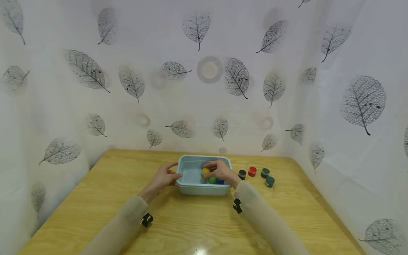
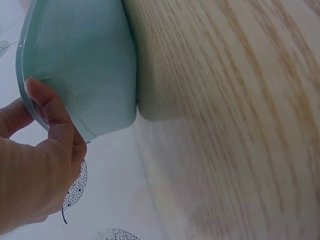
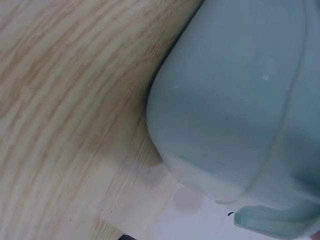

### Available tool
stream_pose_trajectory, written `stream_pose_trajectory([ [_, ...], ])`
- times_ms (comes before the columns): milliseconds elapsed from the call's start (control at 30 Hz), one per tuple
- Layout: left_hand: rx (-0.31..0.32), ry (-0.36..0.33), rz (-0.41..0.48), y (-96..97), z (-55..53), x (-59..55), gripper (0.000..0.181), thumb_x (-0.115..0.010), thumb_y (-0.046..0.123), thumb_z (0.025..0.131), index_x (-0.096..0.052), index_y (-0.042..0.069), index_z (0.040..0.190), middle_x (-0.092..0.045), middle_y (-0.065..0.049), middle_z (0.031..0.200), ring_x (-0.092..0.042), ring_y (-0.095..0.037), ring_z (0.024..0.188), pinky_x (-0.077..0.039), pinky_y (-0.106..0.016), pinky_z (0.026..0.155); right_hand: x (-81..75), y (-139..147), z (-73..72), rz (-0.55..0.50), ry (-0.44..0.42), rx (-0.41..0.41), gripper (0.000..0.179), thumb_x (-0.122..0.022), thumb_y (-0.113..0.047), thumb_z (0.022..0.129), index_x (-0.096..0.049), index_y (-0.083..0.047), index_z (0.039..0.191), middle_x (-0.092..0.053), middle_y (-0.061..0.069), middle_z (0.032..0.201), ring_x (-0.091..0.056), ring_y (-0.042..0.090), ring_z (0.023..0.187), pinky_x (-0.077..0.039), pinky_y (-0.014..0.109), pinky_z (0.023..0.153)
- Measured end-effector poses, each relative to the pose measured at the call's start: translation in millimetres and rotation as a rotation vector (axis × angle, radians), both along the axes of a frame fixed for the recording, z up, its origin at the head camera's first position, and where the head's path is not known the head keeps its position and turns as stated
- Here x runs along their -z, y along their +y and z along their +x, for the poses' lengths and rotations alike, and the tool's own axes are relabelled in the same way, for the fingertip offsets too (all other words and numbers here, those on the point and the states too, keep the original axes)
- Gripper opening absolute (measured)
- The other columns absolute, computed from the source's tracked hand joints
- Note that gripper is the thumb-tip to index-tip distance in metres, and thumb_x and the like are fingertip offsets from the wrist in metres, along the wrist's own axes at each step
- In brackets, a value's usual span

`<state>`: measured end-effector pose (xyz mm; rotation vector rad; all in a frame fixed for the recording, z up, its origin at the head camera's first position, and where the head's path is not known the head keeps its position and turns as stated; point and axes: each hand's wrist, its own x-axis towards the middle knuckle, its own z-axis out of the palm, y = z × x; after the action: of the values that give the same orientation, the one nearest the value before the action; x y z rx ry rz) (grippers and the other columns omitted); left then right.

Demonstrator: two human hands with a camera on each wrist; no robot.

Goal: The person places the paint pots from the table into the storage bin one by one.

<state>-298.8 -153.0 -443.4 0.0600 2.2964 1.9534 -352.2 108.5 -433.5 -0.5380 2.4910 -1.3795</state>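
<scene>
A pale blue-green plastic basin (image 1: 194, 190) stands on the wooden table. My left hand (image 1: 163, 177) grips its left rim, thumb on the inner side; the left wrist view shows that hand (image 2: 45, 155) pinching the rim from close up. Inside the basin, my right hand (image 1: 220, 170) pinches a small yellow paint jar (image 1: 205, 171) between thumb and fingers. Below that hand, a green jar (image 1: 212, 180) and a blue jar (image 1: 220, 181) lie in the basin's right half. In the right wrist view only the basin's outer wall (image 3: 225, 100) shows large, with the hand out of sight.
Right of the basin several small jars stand on the table: a black jar (image 1: 242, 174), a red jar (image 1: 252, 171), a dark green jar (image 1: 265, 173) and a teal jar (image 1: 269, 182). A leaf-patterned curtain (image 1: 210, 102) hangs behind the table (image 1: 191, 226) and along both sides.
</scene>
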Motion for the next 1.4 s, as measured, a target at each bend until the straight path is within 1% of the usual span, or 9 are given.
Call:
stream_pose_trajectory([
  [67,0.005,-0.002,0.002,0.3,-0.2,0.3,0.065,-0.067,0.004,0.091,-0.037,0.003,0.149,-0.064,-0.02,0.097,-0.063,-0.014,0.067,-0.058,-0.032,0.063,-0.9,1.0,0.0,0.009,0.005,-0.01,0.041,-0.079,-0.007,0.081,-0.068,-0.002,0.12,-0.069,0.013,0.117,-0.064,0.018,0.094,-0.057,0.035,0.08],
  [233,-0.004,-0.006,0.015,0.1,-0.8,-0.7,0.066,-0.067,0.003,0.091,-0.036,0.001,0.149,-0.064,-0.021,0.096,-0.062,-0.014,0.064,-0.056,-0.026,0.058,-1.4,-0.2,-1.3,0.025,0.017,-0.031,0.04,-0.079,-0.007,0.081,-0.069,-0.002,0.119,-0.07,0.011,0.114,-0.062,0.017,0.093,-0.055,0.029,0.078],
  [333,-0.005,-0.012,0.008,0.0,-1.5,-0.8,0.065,-0.067,0.003,0.091,-0.037,0.002,0.149,-0.064,-0.021,0.097,-0.063,-0.015,0.065,-0.056,-0.025,0.058,0.1,0.2,-1.3,0.022,0.018,-0.029,0.038,-0.079,-0.006,0.081,-0.07,-0.001,0.117,-0.07,0.011,0.111,-0.062,0.017,0.092,-0.054,0.029,0.077],
  [433,0.01,-0.015,-0.005,0.0,-1.3,-0.6,0.065,-0.067,0.004,0.092,-0.036,0.003,0.149,-0.063,-0.021,0.098,-0.064,-0.016,0.067,-0.057,-0.027,0.061,1.4,0.6,-0.7,0.024,0.018,-0.022,0.036,-0.078,-0.006,0.081,-0.071,-0.001,0.116,-0.07,0.011,0.111,-0.062,0.018,0.092,-0.055,0.029,0.078],
  [667,-0.002,-0.014,-0.004,1.8,-0.9,-1.0,0.065,-0.067,0.004,0.091,-0.038,0.003,0.149,-0.062,-0.013,0.091,-0.063,-0.017,0.067,-0.057,-0.028,0.059,2.3,0.0,-2.2,0.058,0.027,-0.002,0.035,-0.08,-0.006,0.079,-0.072,-0.003,0.113,-0.07,0.009,0.107,-0.061,0.016,0.09,-0.053,0.028,0.078],
  [900,-0.003,-0.017,-0.008,1.7,-0.8,-1.0,0.065,-0.067,0.003,0.091,-0.037,0.002,0.149,-0.06,-0.01,0.088,-0.06,-0.013,0.064,-0.056,-0.028,0.06,4.4,-2.7,-3.7,0.132,0.066,0.0,0.035,-0.081,-0.009,0.079,-0.073,-0.004,0.112,-0.072,0.006,0.104,-0.062,0.013,0.089,-0.054,0.028,0.079],
  [1067,0.001,-0.012,-0.009,2.4,0.0,-1.8,0.065,-0.067,0.004,0.091,-0.037,0.002,0.149,-0.06,-0.011,0.09,-0.061,-0.013,0.064,-0.058,-0.031,0.063,3.6,-3.4,-3.5,0.162,0.07,0.01,0.036,-0.082,-0.009,0.078,-0.073,-0.005,0.112,-0.072,0.006,0.106,-0.062,0.014,0.091,-0.054,0.03,0.081],
  [1233,-0.007,-0.023,-0.008,2.8,-0.3,-1.1,0.065,-0.067,0.003,0.091,-0.038,0.003,0.149,-0.06,-0.011,0.089,-0.061,-0.013,0.063,-0.057,-0.028,0.061,3.2,-4.3,-4.1,0.18,0.076,-0.001,0.037,-0.082,-0.008,0.077,-0.073,-0.004,0.113,-0.073,0.006,0.108,-0.062,0.015,0.092,-0.054,0.031,0.083],
  [1400,-0.014,-0.03,-0.002,3.4,-0.6,-0.7,0.065,-0.067,0.003,0.091,-0.038,0.005,0.148,-0.06,-0.01,0.087,-0.061,-0.014,0.063,-0.056,-0.027,0.059,4.5,-4.7,-5.2,0.182,0.076,0.004,0.037,-0.083,-0.006,0.076,-0.073,-0.005,0.111,-0.073,0.006,0.104,-0.062,0.015,0.09,-0.053,0.029,0.081],
])
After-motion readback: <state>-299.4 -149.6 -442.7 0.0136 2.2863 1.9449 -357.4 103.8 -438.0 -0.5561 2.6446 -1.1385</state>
